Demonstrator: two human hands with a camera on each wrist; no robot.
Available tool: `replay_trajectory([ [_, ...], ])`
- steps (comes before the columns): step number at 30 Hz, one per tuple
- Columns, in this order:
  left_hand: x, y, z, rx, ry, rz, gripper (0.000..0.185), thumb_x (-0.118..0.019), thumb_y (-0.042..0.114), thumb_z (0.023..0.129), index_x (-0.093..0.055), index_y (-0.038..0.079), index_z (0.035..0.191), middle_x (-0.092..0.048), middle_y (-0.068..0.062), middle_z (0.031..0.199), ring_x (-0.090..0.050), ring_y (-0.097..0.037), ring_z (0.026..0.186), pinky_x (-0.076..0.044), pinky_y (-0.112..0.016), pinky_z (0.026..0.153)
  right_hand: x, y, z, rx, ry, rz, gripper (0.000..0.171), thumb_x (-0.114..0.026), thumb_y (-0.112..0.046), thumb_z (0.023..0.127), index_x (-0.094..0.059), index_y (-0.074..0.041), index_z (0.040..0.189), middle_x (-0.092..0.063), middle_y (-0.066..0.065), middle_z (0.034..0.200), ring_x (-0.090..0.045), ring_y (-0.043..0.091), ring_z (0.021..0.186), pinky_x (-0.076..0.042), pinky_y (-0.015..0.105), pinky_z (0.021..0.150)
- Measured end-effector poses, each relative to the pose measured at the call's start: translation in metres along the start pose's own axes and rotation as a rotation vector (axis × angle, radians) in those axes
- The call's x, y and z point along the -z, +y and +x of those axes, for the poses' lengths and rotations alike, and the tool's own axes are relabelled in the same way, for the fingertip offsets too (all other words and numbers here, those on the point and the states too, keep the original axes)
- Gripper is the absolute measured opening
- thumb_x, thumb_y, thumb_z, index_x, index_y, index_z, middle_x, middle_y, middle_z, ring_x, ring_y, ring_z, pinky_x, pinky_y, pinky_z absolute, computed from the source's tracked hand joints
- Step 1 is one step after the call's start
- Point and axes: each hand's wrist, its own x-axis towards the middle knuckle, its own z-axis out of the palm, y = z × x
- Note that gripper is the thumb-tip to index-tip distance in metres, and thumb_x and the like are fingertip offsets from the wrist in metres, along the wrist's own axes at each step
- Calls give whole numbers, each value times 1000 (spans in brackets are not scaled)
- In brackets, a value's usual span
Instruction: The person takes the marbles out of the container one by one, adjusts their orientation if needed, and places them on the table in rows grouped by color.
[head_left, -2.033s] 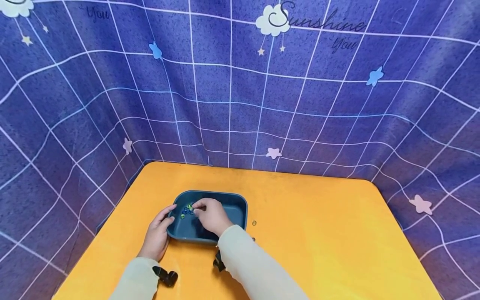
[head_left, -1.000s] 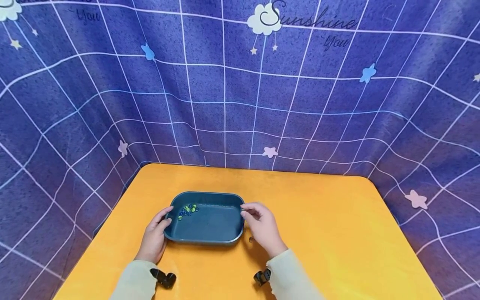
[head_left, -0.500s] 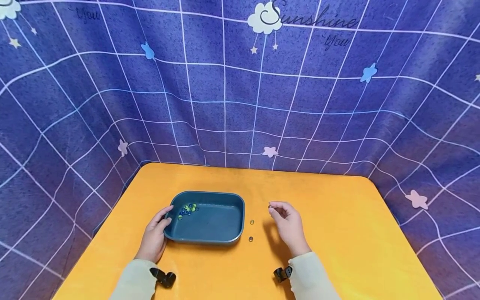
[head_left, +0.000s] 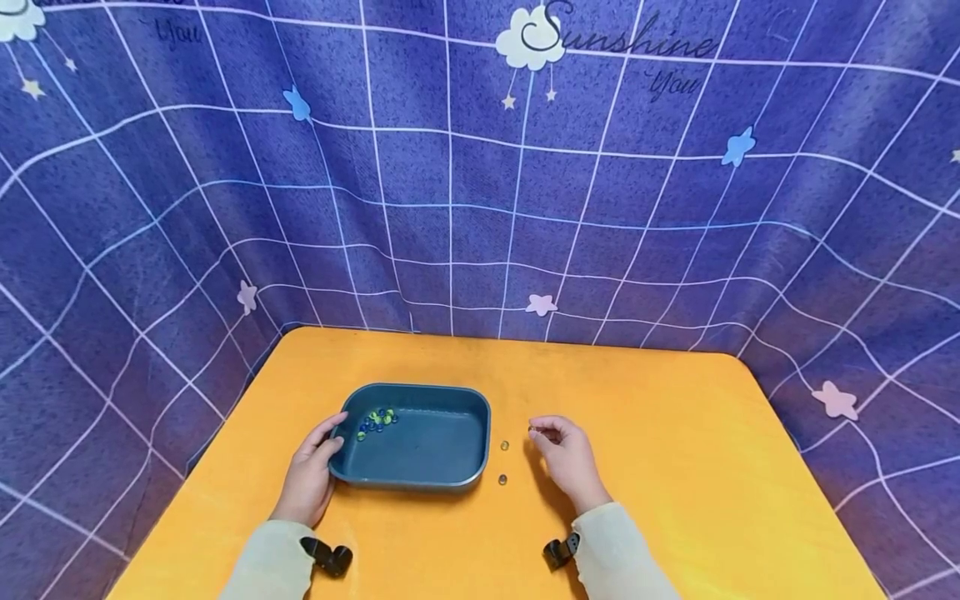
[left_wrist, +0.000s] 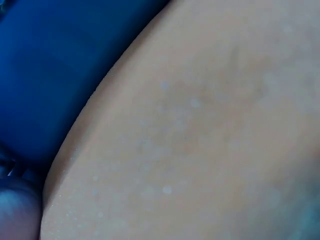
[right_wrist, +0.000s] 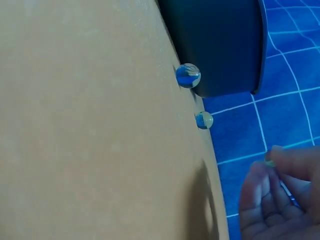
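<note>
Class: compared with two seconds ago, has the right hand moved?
Yes. The right hand has left the tray and now sits on its right, past two loose marbles.

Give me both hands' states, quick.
Left hand: grips the tray at its left rim.
Right hand: fingers curled, pinching a marble above the table.

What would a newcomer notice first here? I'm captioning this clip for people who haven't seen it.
A bright orange table stands against a purple grid-patterned curtain. On it sits a dark teal tray with small blue and green marbles gathered in its far left corner. The left hand holds the tray's left edge, and the right hand hovers beside two loose marbles on the table.
</note>
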Motion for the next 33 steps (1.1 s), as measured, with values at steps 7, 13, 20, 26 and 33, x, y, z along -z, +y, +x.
replay_trajectory([
  [7,2,-1,1,-9,0,14,46,-42,12,111,-40,7,157,-12,-6,171,-13,-19,154,-29,-33,120,-2,16,2,8,-48,-125,12,-74,-5,95,-76,-5,107,-69,0,95,-62,17,86,-55,32,77],
  [13,2,-3,0,-15,-7,20,47,-44,15,111,-41,8,157,-12,-7,171,-14,-22,154,-38,-21,111,-2,22,3,-8,-51,-131,12,-75,-6,94,-77,-8,105,-70,-1,95,-63,17,85,-55,32,78],
  [20,6,-4,-6,-8,4,21,47,-44,17,112,-40,9,158,-12,-7,171,-14,-24,154,-42,-14,103,-5,18,4,3,-102,-225,10,-75,-7,94,-78,-13,101,-70,-3,96,-62,15,85,-54,37,78],
  [26,4,-3,-5,-7,2,23,47,-45,16,111,-40,8,158,-12,-7,171,-14,-24,154,-39,-18,109,-5,18,4,-30,-101,-263,11,-76,-6,93,-77,-16,98,-70,-3,96,-61,15,85,-53,38,79],
  [33,2,-3,-1,-2,-6,25,47,-43,14,111,-40,8,158,-12,-7,171,-14,-23,154,-36,-22,113,-4,19,6,-11,-96,-274,11,-77,-6,92,-77,-16,97,-68,-2,98,-60,16,86,-53,37,79],
])
